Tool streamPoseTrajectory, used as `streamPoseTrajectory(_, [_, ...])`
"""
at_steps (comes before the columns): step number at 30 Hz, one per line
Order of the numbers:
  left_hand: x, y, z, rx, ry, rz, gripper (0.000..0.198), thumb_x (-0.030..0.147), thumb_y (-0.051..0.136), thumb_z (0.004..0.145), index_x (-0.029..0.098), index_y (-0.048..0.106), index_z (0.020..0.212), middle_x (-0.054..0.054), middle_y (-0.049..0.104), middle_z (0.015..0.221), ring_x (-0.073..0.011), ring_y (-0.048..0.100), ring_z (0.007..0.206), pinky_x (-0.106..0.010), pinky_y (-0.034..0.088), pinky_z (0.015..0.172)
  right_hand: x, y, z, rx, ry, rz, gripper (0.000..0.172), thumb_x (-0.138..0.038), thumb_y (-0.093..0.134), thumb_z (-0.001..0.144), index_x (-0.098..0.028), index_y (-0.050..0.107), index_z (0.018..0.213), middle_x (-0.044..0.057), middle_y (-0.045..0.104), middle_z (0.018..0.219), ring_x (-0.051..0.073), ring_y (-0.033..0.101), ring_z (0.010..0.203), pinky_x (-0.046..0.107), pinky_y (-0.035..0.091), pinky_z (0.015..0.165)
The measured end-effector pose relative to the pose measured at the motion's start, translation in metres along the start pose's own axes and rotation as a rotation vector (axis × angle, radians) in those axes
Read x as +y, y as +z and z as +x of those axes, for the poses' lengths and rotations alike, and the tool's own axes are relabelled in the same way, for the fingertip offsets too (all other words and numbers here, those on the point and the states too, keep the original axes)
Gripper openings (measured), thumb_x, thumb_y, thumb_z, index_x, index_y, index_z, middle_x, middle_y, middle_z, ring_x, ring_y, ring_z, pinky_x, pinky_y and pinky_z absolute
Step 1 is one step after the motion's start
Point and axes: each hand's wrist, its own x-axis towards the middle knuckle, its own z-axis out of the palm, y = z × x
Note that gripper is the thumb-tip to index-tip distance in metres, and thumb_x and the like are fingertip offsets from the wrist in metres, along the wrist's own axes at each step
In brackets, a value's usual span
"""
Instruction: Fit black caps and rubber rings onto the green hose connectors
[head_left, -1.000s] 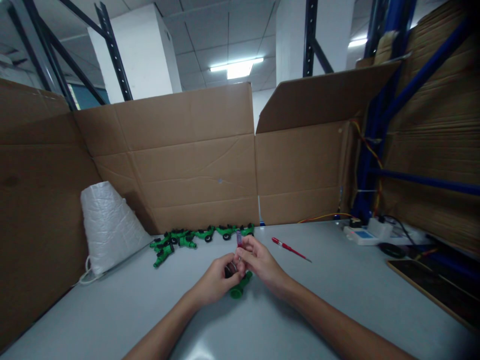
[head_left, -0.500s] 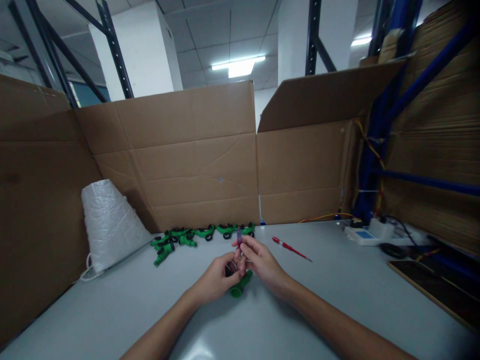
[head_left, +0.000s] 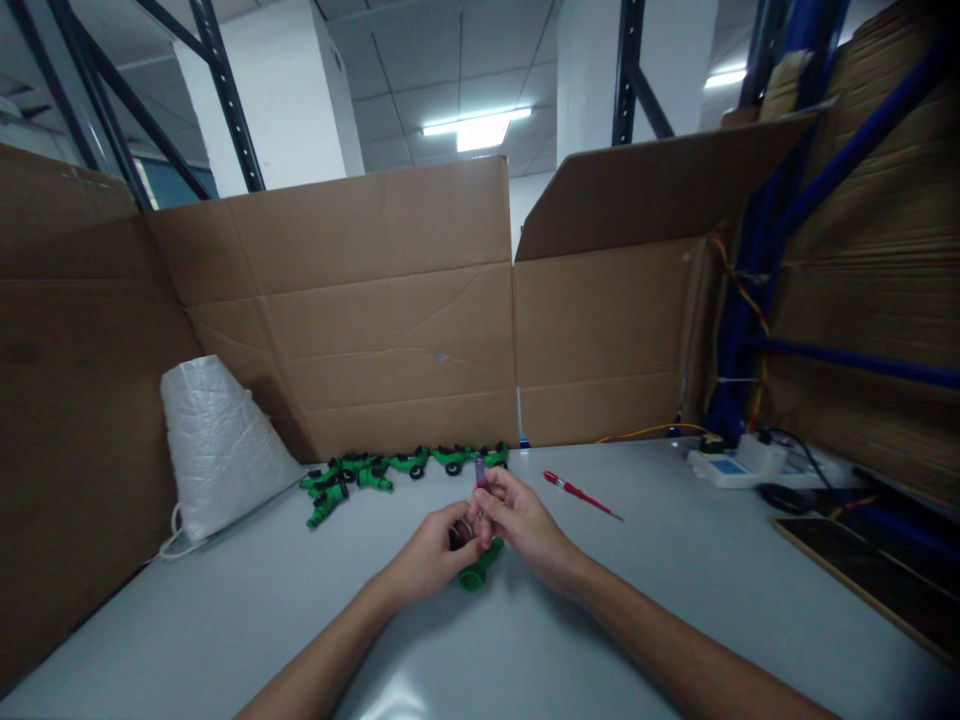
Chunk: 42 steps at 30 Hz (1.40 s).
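Note:
At the middle of the table my left hand (head_left: 439,548) is closed around a small green toy vehicle (head_left: 472,578) with a dark wheel. Its green end sticks out below the fingers, and the rest is mostly covered. My right hand (head_left: 517,515) pinches a screwdriver with a see-through purple handle (head_left: 481,472), which points up from the fingers. The screwdriver's tip is hidden between both hands, close to the toy. To the right of my right hand lies a second screwdriver, red and slim (head_left: 581,494), on the table.
Several green toy vehicles (head_left: 409,463) with black wheels stand along the back left. A white foam-wrapped bag (head_left: 217,450) leans at the left. Cardboard walls (head_left: 390,330) enclose the grey table (head_left: 615,620). A power strip (head_left: 724,470) with cables sits at the right.
Both hands stay in nearly the same place. The purple handle has shifted slightly and the right fingers around it have moved a little; the camera view has barely shifted.

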Motion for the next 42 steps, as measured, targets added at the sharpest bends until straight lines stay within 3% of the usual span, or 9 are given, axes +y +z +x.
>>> streamPoseTrajectory(7, [-0.003, 0.001, -0.0005, 0.012, -0.002, 0.002, 0.02, 0.034, 0.067, 0.094, 0.015, 0.062, 0.093, -0.001, 0.059, 0.083, -0.0131, 0.051, 0.073, -0.023, 0.041, 0.069, -0.005, 0.0013, -0.0023, -0.013, 0.031, 0.044, 0.052, -0.068, 0.075, 0.086, -0.024, 0.053, 0.102, -0.003, 0.067, 0.078, 0.01, 0.058, 0.049, 0.024, 0.049, 0.052])
streamPoseTrajectory(15, [0.001, 0.0001, -0.0008, 0.01, 0.004, 0.022, 0.018, 0.031, 0.067, 0.094, 0.015, 0.062, 0.092, 0.0, 0.057, 0.081, -0.0123, 0.049, 0.071, -0.022, 0.04, 0.068, -0.0093, 0.0018, -0.0031, -0.029, 0.065, 0.098, 0.051, -0.068, 0.072, 0.088, -0.021, 0.063, 0.102, -0.002, 0.065, 0.078, 0.01, 0.059, 0.051, 0.025, 0.05, 0.053])
streamPoseTrajectory(31, [-0.002, -0.0012, -0.0012, -0.01, -0.01, 0.055, 0.012, 0.027, 0.064, 0.095, 0.015, 0.061, 0.094, 0.0, 0.058, 0.082, -0.0122, 0.05, 0.071, -0.022, 0.039, 0.067, -0.0031, 0.0006, -0.0008, -0.004, 0.027, 0.043, 0.054, -0.068, 0.078, 0.083, -0.023, 0.05, 0.096, -0.003, 0.07, 0.075, 0.01, 0.059, 0.047, 0.023, 0.047, 0.051])
streamPoseTrajectory(42, [-0.0055, -0.0003, -0.0009, 0.008, 0.008, 0.055, 0.014, 0.029, 0.067, 0.094, 0.015, 0.061, 0.092, 0.001, 0.057, 0.083, -0.0125, 0.049, 0.074, -0.022, 0.039, 0.069, -0.0065, 0.0025, -0.0029, -0.02, 0.022, 0.103, 0.048, -0.067, 0.068, 0.092, -0.023, 0.056, 0.105, -0.004, 0.065, 0.073, 0.011, 0.06, 0.049, 0.024, 0.051, 0.051])
